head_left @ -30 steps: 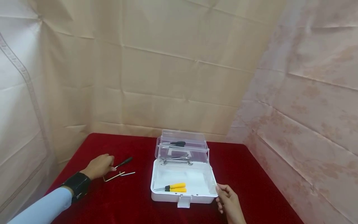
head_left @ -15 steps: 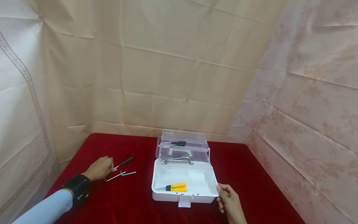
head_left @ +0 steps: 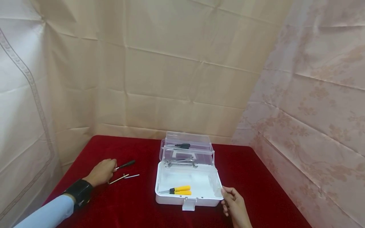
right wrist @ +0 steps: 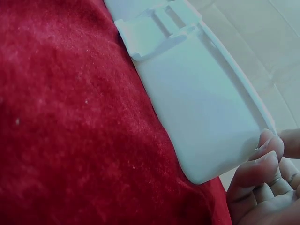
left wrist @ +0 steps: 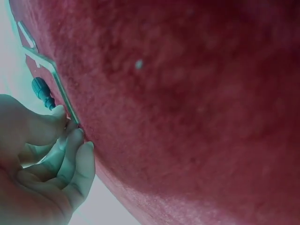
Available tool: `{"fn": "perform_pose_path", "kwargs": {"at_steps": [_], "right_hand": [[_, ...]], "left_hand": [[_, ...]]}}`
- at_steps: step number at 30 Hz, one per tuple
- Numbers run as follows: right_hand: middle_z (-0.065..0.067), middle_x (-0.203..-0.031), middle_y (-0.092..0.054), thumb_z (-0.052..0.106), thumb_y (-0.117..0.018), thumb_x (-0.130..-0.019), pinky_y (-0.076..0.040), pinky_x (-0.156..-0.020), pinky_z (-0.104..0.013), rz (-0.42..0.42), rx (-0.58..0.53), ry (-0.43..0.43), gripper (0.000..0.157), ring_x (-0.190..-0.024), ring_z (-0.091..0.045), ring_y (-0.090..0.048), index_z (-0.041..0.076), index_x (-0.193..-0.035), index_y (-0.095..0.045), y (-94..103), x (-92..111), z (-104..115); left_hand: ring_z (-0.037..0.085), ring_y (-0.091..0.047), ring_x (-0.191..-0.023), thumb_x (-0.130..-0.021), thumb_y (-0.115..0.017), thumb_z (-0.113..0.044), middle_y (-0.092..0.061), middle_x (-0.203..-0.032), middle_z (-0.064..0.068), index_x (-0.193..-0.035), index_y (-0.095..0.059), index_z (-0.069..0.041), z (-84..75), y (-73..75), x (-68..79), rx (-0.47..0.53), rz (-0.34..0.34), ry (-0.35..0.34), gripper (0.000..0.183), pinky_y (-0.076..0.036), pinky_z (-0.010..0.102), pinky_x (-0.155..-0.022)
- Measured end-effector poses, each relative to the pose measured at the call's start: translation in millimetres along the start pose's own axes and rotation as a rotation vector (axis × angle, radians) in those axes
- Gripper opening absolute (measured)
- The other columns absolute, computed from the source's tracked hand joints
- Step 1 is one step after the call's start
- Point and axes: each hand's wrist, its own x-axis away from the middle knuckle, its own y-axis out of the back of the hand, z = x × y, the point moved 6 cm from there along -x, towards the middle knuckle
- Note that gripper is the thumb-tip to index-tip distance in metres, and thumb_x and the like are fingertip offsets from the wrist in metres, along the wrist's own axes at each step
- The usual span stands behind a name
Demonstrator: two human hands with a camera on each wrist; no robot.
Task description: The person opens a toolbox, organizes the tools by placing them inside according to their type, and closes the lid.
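Observation:
My left hand [head_left: 102,172], curled at the left of the table, pinches the shaft end of a dark-handled screwdriver [head_left: 128,163]. In the left wrist view, the thumb and fingertips meet beside an L-shaped hex key [left wrist: 64,93], and the screwdriver's handle shows beyond the thumb. A second hex key [head_left: 132,176] lies close by on the cloth. My right hand [head_left: 235,205] grips the front right corner of a white toolbox [right wrist: 201,112] between thumb and fingers. The toolbox lid stands open, and its front latch [head_left: 188,204] hangs down.
Two yellow-handled screwdrivers [head_left: 181,190] lie in the toolbox's base. Wrenches [head_left: 181,163] rest at its back, and dark-handled screwdrivers [head_left: 182,146] sit in the clear upper tray. Red cloth [head_left: 128,209] covers the table, with beige drapes [head_left: 171,79] behind it.
The left fingers have moved slightly up along the screwdriver's shaft end. My right hand keeps its grip on the toolbox corner. The whole view has shifted a little.

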Motion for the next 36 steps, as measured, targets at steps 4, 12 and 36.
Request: {"fn": "perform_pose_path", "kwargs": {"at_steps": [4,12,36], "right_hand": [[-0.004,-0.069,-0.050,0.024,-0.066,-0.093,-0.035,-0.042,-0.023,-0.004,-0.001,0.003,0.048,-0.047,-0.011,-0.041,-0.004,-0.127,-0.049,-0.7,1.0,1.2],[-0.006,-0.072,-0.051,0.020,-0.068,-0.091,-0.039,-0.044,-0.025,-0.012,-0.021,0.006,0.050,-0.050,-0.012,-0.044,-0.007,-0.128,-0.049,1.0,4.5,1.4],[-0.009,-0.074,-0.053,0.016,-0.069,-0.089,-0.041,-0.046,-0.025,-0.007,0.013,0.025,0.046,-0.051,-0.012,-0.045,-0.007,-0.125,-0.050,-1.2,3.3,4.1]], "left_hand": [[0.013,-0.046,-0.062,-0.072,-0.066,0.008,-0.047,-0.069,-0.001,-0.074,-0.052,-0.012,1.0,-1.1,0.6,-0.017,0.016,0.026,0.024,-0.040,0.025,-0.052],[0.013,-0.046,-0.064,-0.071,-0.065,0.010,-0.049,-0.070,0.002,-0.073,-0.053,-0.011,1.0,-2.0,0.0,0.002,0.040,0.037,0.024,-0.041,0.023,-0.052],[0.014,-0.042,-0.062,-0.074,-0.062,0.007,-0.045,-0.068,-0.001,-0.072,-0.051,-0.011,-4.5,12.6,-5.2,-0.008,-0.069,0.022,0.021,-0.037,0.027,-0.050]]}}
